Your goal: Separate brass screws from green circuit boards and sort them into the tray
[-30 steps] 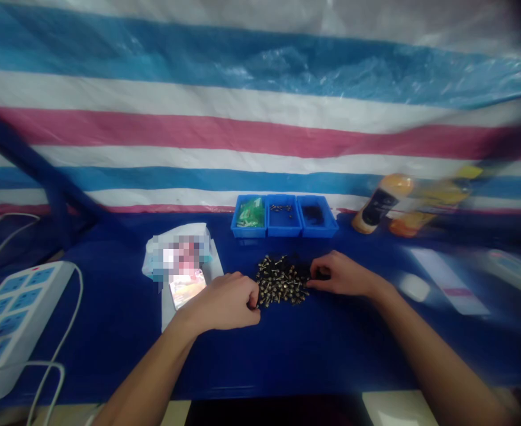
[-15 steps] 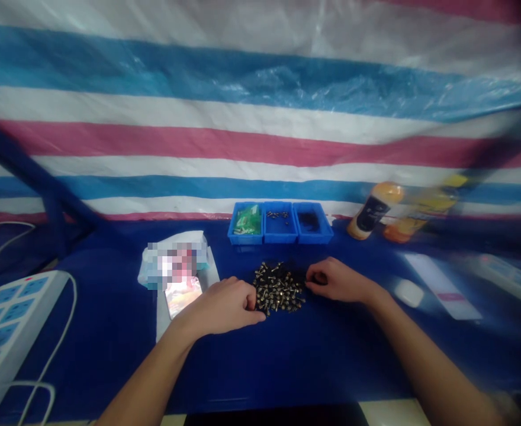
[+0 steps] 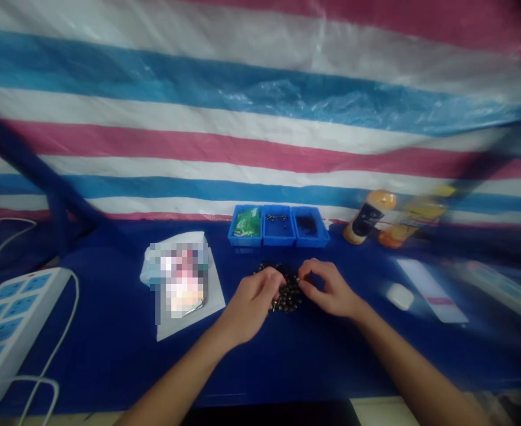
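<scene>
A heap of small brass-and-black parts (image 3: 287,291) lies on the blue tabletop (image 3: 109,331). My left hand (image 3: 251,305) is lifted over the heap's left side, fingers curled in a pinch near one of the parts. My right hand (image 3: 325,290) is at the heap's right side, fingers also pinched together. What either pinch holds is too small to make out. The fingertips of both hands nearly meet above the heap.
Three joined blue bins (image 3: 278,225) stand behind the heap, holding green items, a few small parts and dark pieces. A white sheet with a phone (image 3: 183,290) lies left, a power strip (image 3: 3,319) far left. Orange bottles (image 3: 369,216), a white mouse (image 3: 400,296) and papers sit right.
My left hand rose from the table and moved right over the heap. My right hand moved left to meet it. The view tilted up slightly.
</scene>
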